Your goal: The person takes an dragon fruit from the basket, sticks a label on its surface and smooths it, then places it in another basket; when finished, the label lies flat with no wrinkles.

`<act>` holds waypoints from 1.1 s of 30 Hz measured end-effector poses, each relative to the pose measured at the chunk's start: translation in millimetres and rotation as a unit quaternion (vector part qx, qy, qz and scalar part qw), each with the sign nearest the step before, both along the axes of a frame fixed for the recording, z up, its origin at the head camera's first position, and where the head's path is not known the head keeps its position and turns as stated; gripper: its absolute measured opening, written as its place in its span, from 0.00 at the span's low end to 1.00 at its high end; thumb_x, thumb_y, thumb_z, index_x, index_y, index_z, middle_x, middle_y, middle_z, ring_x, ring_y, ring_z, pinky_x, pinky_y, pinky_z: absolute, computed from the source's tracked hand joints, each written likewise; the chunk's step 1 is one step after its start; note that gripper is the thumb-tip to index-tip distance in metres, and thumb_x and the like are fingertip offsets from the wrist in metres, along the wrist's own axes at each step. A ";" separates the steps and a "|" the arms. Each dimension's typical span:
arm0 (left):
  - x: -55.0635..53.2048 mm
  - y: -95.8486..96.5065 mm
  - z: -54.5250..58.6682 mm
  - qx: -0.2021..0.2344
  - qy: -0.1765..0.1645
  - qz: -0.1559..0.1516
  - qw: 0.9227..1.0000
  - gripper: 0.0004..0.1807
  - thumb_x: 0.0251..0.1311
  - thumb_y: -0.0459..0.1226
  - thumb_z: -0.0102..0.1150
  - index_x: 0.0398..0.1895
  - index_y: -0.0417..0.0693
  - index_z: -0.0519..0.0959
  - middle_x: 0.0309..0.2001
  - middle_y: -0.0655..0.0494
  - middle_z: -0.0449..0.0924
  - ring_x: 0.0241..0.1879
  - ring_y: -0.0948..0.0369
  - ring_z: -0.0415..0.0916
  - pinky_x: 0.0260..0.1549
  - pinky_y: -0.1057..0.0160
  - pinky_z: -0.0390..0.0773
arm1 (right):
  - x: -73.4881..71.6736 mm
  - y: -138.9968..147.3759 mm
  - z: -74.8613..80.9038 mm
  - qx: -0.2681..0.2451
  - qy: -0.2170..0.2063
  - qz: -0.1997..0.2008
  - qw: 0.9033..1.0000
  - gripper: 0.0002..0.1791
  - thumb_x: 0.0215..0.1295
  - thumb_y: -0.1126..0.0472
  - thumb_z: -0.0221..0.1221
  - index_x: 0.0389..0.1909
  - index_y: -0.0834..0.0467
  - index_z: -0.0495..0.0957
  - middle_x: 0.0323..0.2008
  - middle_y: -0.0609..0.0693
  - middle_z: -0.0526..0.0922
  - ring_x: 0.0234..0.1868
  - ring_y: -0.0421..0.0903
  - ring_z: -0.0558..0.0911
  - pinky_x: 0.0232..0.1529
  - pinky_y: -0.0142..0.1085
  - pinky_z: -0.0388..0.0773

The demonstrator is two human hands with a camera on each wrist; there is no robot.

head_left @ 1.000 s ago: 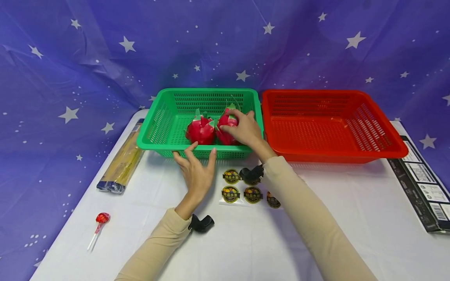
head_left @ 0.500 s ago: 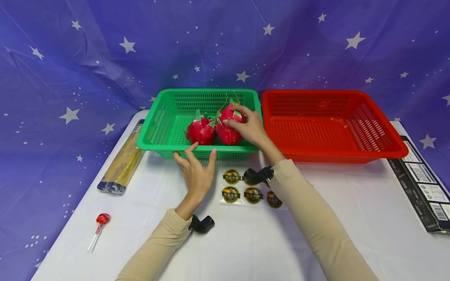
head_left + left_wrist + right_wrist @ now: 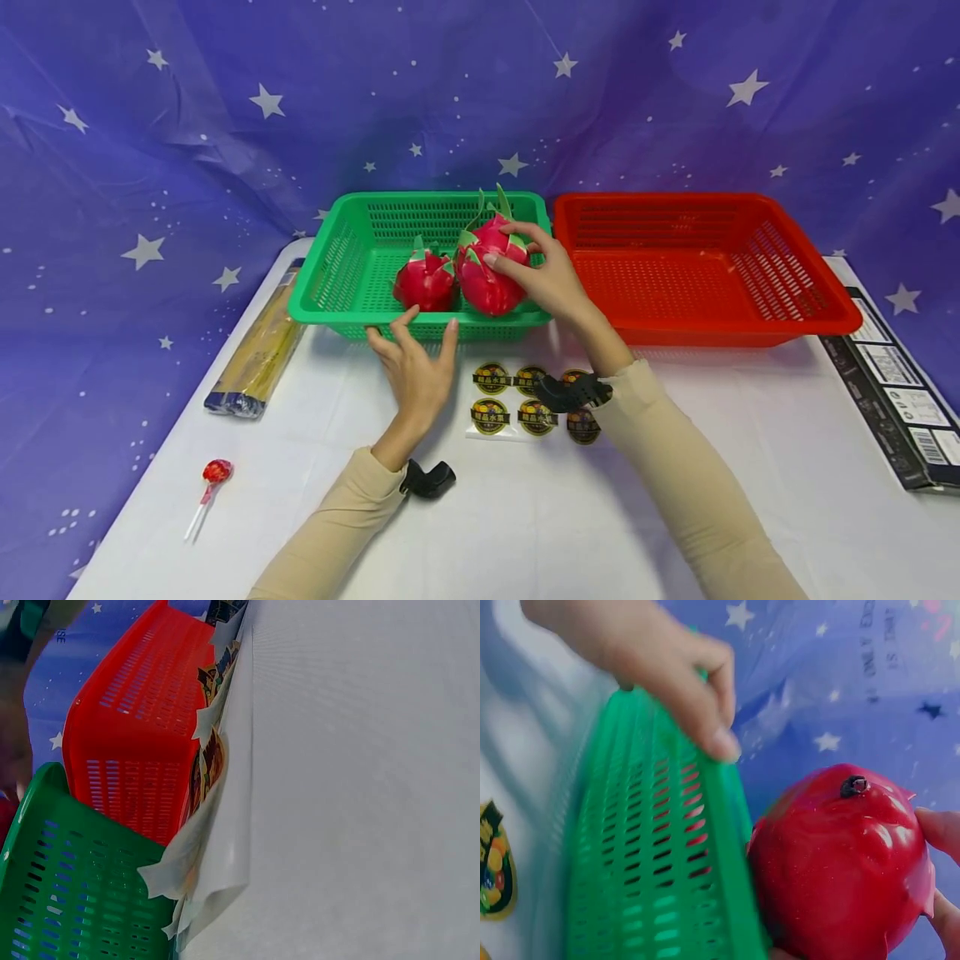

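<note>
My right hand (image 3: 558,279) holds a red dragon fruit (image 3: 491,275) with green-tipped scales, over the right front of the green basket (image 3: 330,317). The thumb and fingers grip its right side. Seen from the right wrist, the fruit's round red end (image 3: 840,862) with a dark stem hangs beside the basket rim. A second dragon fruit (image 3: 424,282) sits in the basket, just left of the first. My left hand (image 3: 416,379) holds the front rim of the basket, index finger and thumb at the edge and other fingers below it.
A red basket (image 3: 705,337) stands right of the green one. Round fruit stickers (image 3: 490,417) lie on a sheet in front. At the left are a long packet (image 3: 258,354) and a lollipop (image 3: 216,472); at the right, a black-and-white box (image 3: 896,387).
My right hand has lifted the dragon fruit and drawn it slightly right and toward me, so it now overlaps the front rim. The left hand stays at the rim.
</note>
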State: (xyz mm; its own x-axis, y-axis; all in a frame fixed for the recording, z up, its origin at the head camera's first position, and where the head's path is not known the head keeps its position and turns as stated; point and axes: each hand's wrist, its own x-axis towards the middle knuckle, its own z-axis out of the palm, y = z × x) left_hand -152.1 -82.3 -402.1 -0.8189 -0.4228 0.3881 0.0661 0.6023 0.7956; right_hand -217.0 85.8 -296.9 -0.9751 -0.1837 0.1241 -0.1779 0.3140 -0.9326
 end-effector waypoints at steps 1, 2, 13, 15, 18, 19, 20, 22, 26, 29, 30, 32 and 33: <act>-0.2 0.0 -0.6 0.001 0.000 0.000 1.000 0.34 0.52 0.62 0.50 0.56 0.54 0.62 0.66 0.34 0.31 0.68 0.41 0.39 0.61 0.44 0.52 | 4.1 1.1 2.1 -0.002 -0.002 0.005 1.000 0.26 0.53 0.49 0.62 0.55 0.44 0.68 0.52 0.53 0.67 0.44 0.51 0.74 0.34 0.42 0.81; -0.4 -0.1 -1.0 0.002 0.000 0.000 1.000 0.34 0.52 0.62 0.50 0.56 0.54 0.62 0.66 0.34 0.31 0.68 0.41 0.39 0.61 0.44 0.52 | 8.6 2.4 4.4 -0.004 -0.003 0.010 1.000 0.26 0.54 0.50 0.62 0.55 0.44 0.68 0.51 0.54 0.66 0.42 0.52 0.76 0.34 0.42 0.81; -0.9 0.2 -0.9 0.002 0.003 0.001 1.000 0.34 0.52 0.63 0.50 0.57 0.54 0.62 0.66 0.33 0.31 0.67 0.40 0.41 0.61 0.45 0.52 | 70.0 34.9 6.8 0.044 0.014 0.069 0.997 0.27 0.54 0.54 0.63 0.54 0.44 0.65 0.54 0.53 0.61 0.37 0.52 0.76 0.32 0.39 0.79; -0.7 0.0 -0.8 -0.001 0.002 0.001 1.000 0.34 0.52 0.63 0.50 0.57 0.55 0.62 0.66 0.33 0.31 0.67 0.39 0.42 0.61 0.44 0.52 | 82.8 42.1 1.5 0.060 0.014 0.072 0.995 0.26 0.53 0.54 0.64 0.53 0.43 0.65 0.53 0.52 0.62 0.35 0.51 0.73 0.30 0.36 0.77; -0.5 -0.6 -0.3 -0.006 0.003 0.005 1.000 0.34 0.52 0.63 0.49 0.57 0.54 0.62 0.65 0.33 0.33 0.67 0.40 0.42 0.60 0.45 0.53 | 102.0 50.1 -8.5 0.072 0.011 0.075 0.995 0.26 0.53 0.54 0.64 0.51 0.43 0.65 0.52 0.52 0.63 0.37 0.50 0.72 0.28 0.34 0.77; -0.7 -1.0 -0.2 -0.008 0.003 0.005 1.000 0.34 0.53 0.63 0.49 0.57 0.55 0.62 0.65 0.33 0.33 0.67 0.40 0.43 0.60 0.45 0.54 | 108.6 52.2 -12.2 0.079 0.009 0.074 0.994 0.26 0.52 0.54 0.64 0.51 0.42 0.64 0.51 0.52 0.63 0.40 0.50 0.73 0.29 0.33 0.78; -0.9 -1.3 -0.1 -0.009 0.004 0.006 1.000 0.34 0.53 0.63 0.49 0.57 0.55 0.62 0.65 0.33 0.34 0.67 0.40 0.44 0.60 0.46 0.55 | 115.0 53.6 -16.3 0.080 0.008 0.074 0.994 0.26 0.52 0.54 0.65 0.50 0.43 0.65 0.50 0.52 0.64 0.40 0.50 0.74 0.28 0.33 0.78; -1.2 -1.9 -0.1 -0.013 0.006 0.006 1.000 0.34 0.53 0.63 0.49 0.57 0.55 0.62 0.65 0.34 0.35 0.66 0.41 0.46 0.59 0.46 0.56 | 127.7 55.8 -24.8 0.086 0.003 0.072 0.994 0.26 0.51 0.53 0.65 0.50 0.43 0.65 0.51 0.52 0.64 0.43 0.52 0.75 0.28 0.33 0.79; -1.6 -2.8 -0.2 -0.016 0.009 0.006 1.000 0.34 0.52 0.63 0.50 0.57 0.55 0.62 0.64 0.34 0.37 0.64 0.40 0.49 0.56 0.46 0.58 | 150.8 57.4 -38.5 0.099 -0.002 0.059 0.993 0.27 0.48 0.51 0.67 0.49 0.41 0.65 0.50 0.47 0.65 0.42 0.50 0.73 0.27 0.34 0.77; -0.9 -2.9 -0.4 -0.018 0.013 0.006 1.000 0.34 0.52 0.62 0.51 0.57 0.54 0.62 0.63 0.33 0.38 0.63 0.40 0.50 0.56 0.46 0.58 | 165.5 56.8 -45.1 0.095 -0.018 0.052 0.994 0.28 0.47 0.51 0.67 0.48 0.40 0.64 0.49 0.43 0.65 0.39 0.49 0.72 0.26 0.33 0.75; -0.6 -2.8 -0.6 -0.019 0.014 0.006 1.000 0.34 0.52 0.62 0.51 0.56 0.53 0.63 0.63 0.33 0.38 0.63 0.40 0.50 0.56 0.46 0.57 | 170.2 56.6 -46.8 0.095 -0.023 0.049 0.994 0.28 0.47 0.50 0.68 0.47 0.39 0.64 0.48 0.42 0.64 0.39 0.48 0.72 0.26 0.32 0.75; 0.3 -2.7 -0.8 -0.020 0.016 0.006 1.000 0.34 0.52 0.61 0.51 0.56 0.53 0.63 0.63 0.33 0.38 0.63 0.40 0.50 0.57 0.46 0.57 | 179.1 56.7 -49.8 0.090 -0.038 0.050 0.994 0.28 0.47 0.50 0.67 0.47 0.40 0.64 0.48 0.43 0.64 0.38 0.48 0.73 0.25 0.32 0.75; 0.6 -2.6 -0.8 -0.021 0.016 0.007 1.000 0.33 0.53 0.61 0.51 0.56 0.53 0.63 0.63 0.33 0.38 0.63 0.40 0.49 0.57 0.46 0.56 | 183.3 56.8 -51.2 0.089 -0.046 0.051 0.994 0.27 0.47 0.50 0.67 0.47 0.40 0.64 0.47 0.43 0.64 0.39 0.48 0.73 0.26 0.32 0.75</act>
State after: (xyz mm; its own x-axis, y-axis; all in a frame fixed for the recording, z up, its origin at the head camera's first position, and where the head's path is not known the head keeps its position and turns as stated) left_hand -151.5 -84.9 -402.9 -0.7994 -0.4167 0.4328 0.0830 0.6369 0.7665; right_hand -33.7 142.6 -348.0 -0.9562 -0.2926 -0.0080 -0.1334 0.4600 -0.8779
